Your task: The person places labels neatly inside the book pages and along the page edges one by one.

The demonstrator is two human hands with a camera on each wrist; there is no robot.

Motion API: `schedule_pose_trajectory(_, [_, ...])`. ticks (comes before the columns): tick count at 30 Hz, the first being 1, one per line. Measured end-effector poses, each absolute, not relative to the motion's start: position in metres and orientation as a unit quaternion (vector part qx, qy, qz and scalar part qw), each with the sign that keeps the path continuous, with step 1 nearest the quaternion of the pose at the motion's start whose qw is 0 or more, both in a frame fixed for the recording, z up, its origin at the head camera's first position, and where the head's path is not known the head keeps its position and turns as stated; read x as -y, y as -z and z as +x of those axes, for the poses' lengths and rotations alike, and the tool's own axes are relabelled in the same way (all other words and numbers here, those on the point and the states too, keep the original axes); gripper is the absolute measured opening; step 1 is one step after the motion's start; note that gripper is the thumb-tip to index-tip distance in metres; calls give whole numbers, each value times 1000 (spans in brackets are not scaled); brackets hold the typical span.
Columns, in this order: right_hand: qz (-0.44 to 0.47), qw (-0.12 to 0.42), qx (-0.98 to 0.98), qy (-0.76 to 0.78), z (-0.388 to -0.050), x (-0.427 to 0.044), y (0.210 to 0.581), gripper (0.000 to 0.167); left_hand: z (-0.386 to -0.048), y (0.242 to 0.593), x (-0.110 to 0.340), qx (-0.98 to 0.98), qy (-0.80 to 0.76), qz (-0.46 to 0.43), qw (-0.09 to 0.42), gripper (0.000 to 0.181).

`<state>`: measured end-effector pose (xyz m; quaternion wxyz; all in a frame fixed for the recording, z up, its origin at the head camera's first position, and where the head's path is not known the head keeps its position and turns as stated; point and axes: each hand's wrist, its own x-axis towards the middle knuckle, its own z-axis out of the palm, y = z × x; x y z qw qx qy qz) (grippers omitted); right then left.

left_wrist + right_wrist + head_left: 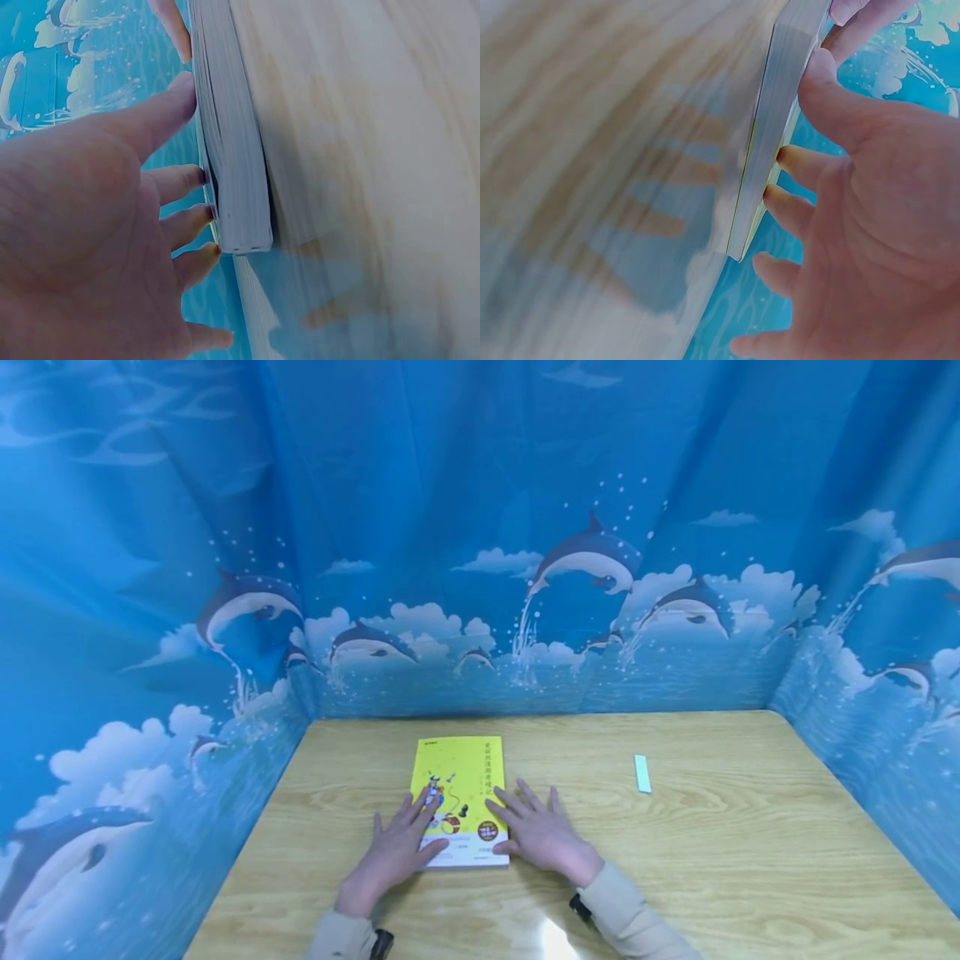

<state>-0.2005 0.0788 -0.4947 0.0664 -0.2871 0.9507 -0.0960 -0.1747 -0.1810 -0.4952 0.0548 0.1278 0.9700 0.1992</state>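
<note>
A closed book [457, 768] with a yellow cover and a white lower band lies flat on the wooden table. On its left side rests my left hand [400, 846], fingers spread over the cover and the thumb near the lower edge. My right hand [542, 833] touches the right side of the cover with spread fingers. The left wrist view shows the page edges of the book [236, 142] under the left hand's fingertips [196, 174]. In the right wrist view, the right thumb and two fingers meet the book [769, 127], while the other fingers reach past it.
A small pale green strip [642, 774] lies to the right of the book on the wooden table [735, 835]. Behind and at both sides hangs a blue curtain [450, 527] printed with dolphins and clouds. Light glares off the table's near part.
</note>
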Motion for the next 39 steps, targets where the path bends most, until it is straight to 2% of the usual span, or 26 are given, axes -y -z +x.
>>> schedule_pose_trajectory(39, [-285, 57, -945, 147, -197, -117, 491, 70, -186, 501, 148, -966, -198, 152, 60, 75])
